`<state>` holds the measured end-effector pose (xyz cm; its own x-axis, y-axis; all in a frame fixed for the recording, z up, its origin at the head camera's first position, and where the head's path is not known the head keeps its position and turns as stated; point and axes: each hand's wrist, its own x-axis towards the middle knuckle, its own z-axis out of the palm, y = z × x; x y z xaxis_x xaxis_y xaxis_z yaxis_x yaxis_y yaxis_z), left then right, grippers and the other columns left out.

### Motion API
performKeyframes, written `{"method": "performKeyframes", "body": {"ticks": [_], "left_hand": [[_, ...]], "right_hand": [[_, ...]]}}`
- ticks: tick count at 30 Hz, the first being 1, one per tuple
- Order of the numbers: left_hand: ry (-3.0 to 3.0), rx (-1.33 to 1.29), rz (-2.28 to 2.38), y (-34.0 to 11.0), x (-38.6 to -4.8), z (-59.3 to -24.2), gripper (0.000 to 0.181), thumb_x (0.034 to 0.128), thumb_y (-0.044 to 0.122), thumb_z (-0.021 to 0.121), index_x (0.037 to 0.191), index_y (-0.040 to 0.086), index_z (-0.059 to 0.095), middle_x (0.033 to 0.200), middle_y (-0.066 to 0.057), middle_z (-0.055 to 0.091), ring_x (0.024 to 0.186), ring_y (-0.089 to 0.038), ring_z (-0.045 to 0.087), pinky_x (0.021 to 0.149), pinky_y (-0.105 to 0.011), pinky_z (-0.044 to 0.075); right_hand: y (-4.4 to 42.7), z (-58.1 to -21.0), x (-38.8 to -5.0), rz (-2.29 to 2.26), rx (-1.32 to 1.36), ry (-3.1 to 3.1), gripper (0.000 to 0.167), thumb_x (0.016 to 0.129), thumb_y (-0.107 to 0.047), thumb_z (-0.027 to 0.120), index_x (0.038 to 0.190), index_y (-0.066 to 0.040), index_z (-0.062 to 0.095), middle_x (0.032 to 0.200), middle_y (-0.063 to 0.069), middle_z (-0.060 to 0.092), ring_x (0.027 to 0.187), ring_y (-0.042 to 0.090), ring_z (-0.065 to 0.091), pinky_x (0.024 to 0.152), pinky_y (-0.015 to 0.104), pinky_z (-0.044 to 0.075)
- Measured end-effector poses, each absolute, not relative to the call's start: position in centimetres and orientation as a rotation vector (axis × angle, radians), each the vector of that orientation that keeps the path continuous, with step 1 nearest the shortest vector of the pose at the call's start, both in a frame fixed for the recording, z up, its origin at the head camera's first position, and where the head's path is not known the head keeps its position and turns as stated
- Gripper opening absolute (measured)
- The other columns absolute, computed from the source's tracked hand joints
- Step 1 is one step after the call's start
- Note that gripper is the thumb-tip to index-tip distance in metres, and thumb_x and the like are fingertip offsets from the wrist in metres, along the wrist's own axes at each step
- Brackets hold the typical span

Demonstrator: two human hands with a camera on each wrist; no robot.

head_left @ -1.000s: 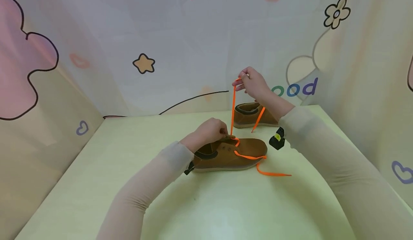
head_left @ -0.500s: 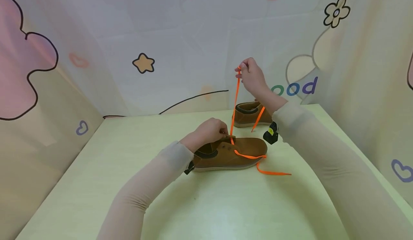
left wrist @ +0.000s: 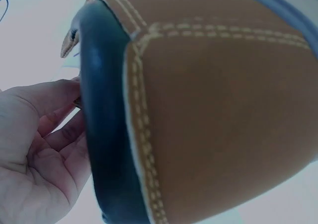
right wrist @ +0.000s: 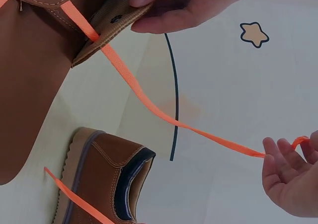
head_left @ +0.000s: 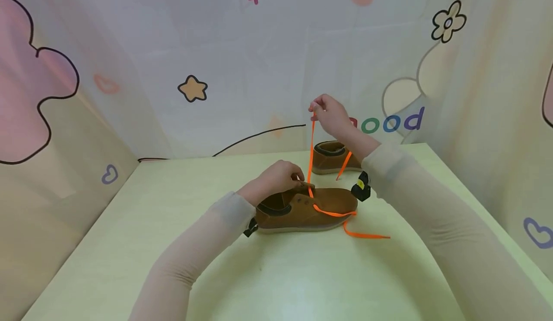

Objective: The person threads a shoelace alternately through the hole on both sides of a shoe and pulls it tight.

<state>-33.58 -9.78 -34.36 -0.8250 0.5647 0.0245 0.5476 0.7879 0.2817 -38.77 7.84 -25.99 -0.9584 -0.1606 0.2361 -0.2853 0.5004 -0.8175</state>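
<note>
A brown shoe [head_left: 285, 219] with a dark collar lies on the table, its toe to the right. My left hand [head_left: 278, 178] pinches the shoe's far eyelet flap, also seen as a raised flap [right wrist: 112, 25] in the right wrist view. From an eyelet in that flap runs an orange shoelace [right wrist: 139, 92], stretched up to my right hand [head_left: 331, 115], whose fingers pinch it above the shoe. The lace's other end [head_left: 367, 236] trails over the toe onto the table. In the left wrist view, the shoe's heel side [left wrist: 223, 110] covers part of my left fingers.
Behind, near the table's back edge, stands a second brown shoe [head_left: 330, 160] with an orange lace hanging from it; my right forearm partly covers it. A printed curtain [head_left: 242, 47] hangs around the pale green table [head_left: 242, 282].
My right hand rose with the lace, then came down a little and left. The lace slack at the flap was drawn straight. My left hand stays at the flap.
</note>
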Motion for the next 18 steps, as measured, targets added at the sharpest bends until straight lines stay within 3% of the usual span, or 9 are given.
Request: {"method": "performKeyframes", "body": {"ticks": [3,8,12,15,18], "left_hand": [[2.905,0.924,0.455,-10.0,-33.6,-34.4,0.017,0.0983,0.009,0.066,0.11,0.005,0.077,0.107,-0.012,0.079,0.097,-0.025,0.071,0.089,-0.034,0.057],[2.914,0.946,0.484,-10.2,-33.5,-34.3,0.02,0.0986,0.009,0.066,0.115,0.003,0.076,0.109,-0.012,0.078,0.099,-0.024,0.072,0.091,-0.034,0.057],[2.935,0.965,0.513,-10.4,-32.8,-34.0,0.025,0.0992,0.01,0.065,0.121,0.002,0.073,0.115,-0.013,0.077,0.107,-0.026,0.071,0.098,-0.037,0.056],[2.949,0.978,0.522,-10.5,-31.8,-33.6,0.025,0.0993,0.011,0.064,0.122,0.003,0.073,0.114,-0.012,0.077,0.107,-0.025,0.071,0.098,-0.037,0.056],[2.937,0.946,0.525,-10.8,-30.7,-33.4,0.024,0.0999,0.014,0.065,0.119,0.005,0.075,0.111,-0.009,0.078,0.101,-0.022,0.071,0.094,-0.036,0.057]], "right_hand": [[7.8,-26.3,-38.9,1.453,0.388,-2.6,0.033,0.111,-0.025,0.042,0.129,0.002,0.053,0.127,0.019,0.062,0.119,0.036,0.066,0.106,0.044,0.047],[7.8,-26.6,-38.9,1.416,0.392,-2.586,0.032,0.11,-0.024,0.045,0.126,0.001,0.056,0.116,0.017,0.063,0.11,0.035,0.066,0.089,0.032,0.048],[8.5,-26.8,-38.4,1.39,0.404,-2.551,0.032,0.109,-0.025,0.049,0.123,0.001,0.061,0.109,0.014,0.065,0.097,0.025,0.066,0.08,0.024,0.046],[9.4,-26.8,-37.4,1.361,0.419,-2.501,0.033,0.108,-0.027,0.052,0.117,0.001,0.066,0.101,0.01,0.064,0.087,0.016,0.057,0.076,0.025,0.043],[10.4,-26.7,-35.9,1.331,0.445,-2.463,0.034,0.108,-0.027,0.053,0.113,0.003,0.068,0.1,0.009,0.057,0.083,0.017,0.048,0.072,0.025,0.042]]}}
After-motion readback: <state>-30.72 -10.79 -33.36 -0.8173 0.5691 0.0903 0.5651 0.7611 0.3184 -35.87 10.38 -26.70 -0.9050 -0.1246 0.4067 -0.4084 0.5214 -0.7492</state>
